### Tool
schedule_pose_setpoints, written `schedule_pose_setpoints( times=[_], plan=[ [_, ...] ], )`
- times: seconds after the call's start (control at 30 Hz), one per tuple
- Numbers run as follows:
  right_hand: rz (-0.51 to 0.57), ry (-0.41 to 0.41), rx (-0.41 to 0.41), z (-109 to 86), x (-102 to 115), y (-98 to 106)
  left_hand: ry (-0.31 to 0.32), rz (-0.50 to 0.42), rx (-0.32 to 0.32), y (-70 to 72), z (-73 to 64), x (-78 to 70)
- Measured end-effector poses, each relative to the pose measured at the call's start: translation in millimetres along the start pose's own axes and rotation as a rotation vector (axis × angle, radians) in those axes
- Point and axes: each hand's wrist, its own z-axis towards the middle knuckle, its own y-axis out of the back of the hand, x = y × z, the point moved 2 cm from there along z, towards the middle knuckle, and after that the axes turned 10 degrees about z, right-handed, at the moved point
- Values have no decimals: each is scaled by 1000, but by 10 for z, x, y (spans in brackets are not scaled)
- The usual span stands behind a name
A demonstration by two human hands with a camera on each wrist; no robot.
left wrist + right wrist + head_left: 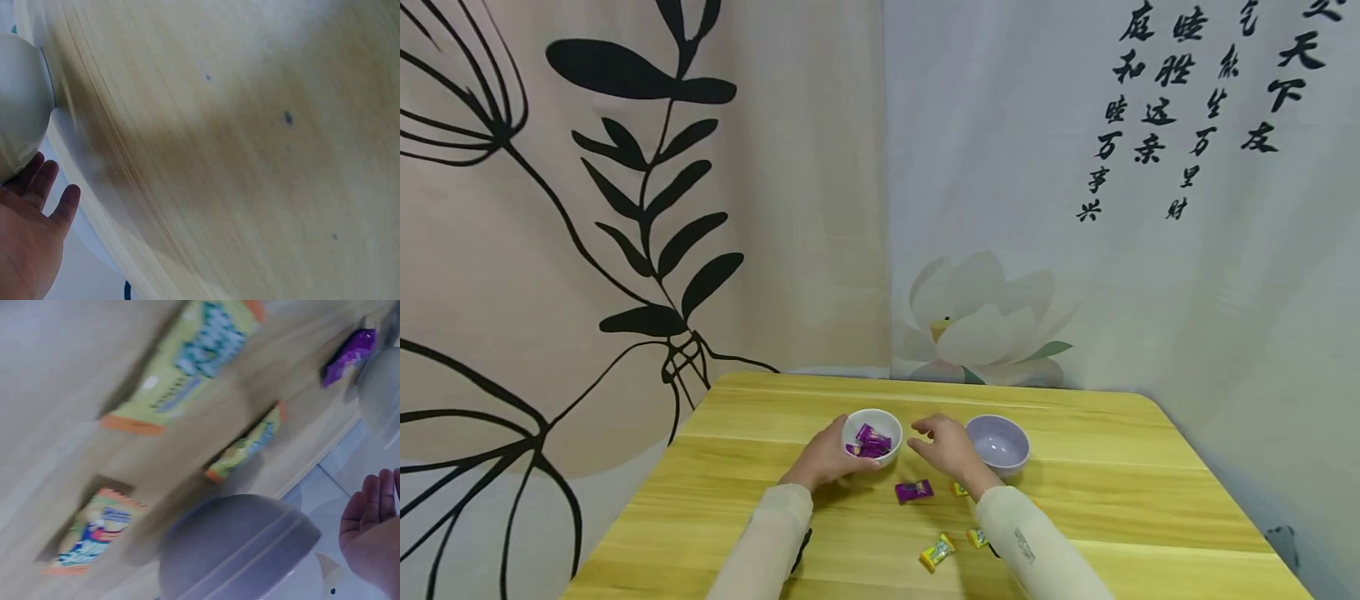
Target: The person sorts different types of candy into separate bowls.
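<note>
I seem to be gathering purple sweets (872, 443) in the white bowl (884, 423); my left fingers (42, 181) grip its side, my right fingers (371, 494), loosely bent near its rim, hold nothing. Next likely calls for pinching the loose purple sweet (913, 492), a wrapped oblong, off the desk (1112, 500) near that bowl.

Person's left grip (30, 240) on a pale bowl (22, 103), wood-grain tabletop (237, 181), small dark spots (288, 118)
</note>
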Motion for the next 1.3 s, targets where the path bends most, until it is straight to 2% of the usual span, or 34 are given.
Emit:
schedule_pose_setpoints(
  times=[0.3, 0.6, 1.0, 1.3],
  plan=[
    [-19, -67, 95, -179, -99, -60, 29, -1, 4, 22, -27, -28],
    [-21, -46, 165, -318, -170, -171, 23, -5, 1, 35, -30, -33],
    [-111, 57, 241, -448, -210, -212, 13, -6, 5, 30, -34, -35],
    [-236, 112, 222, -520, -174, -231, 27, 1, 5, 11, -12, -19]
  ],
)
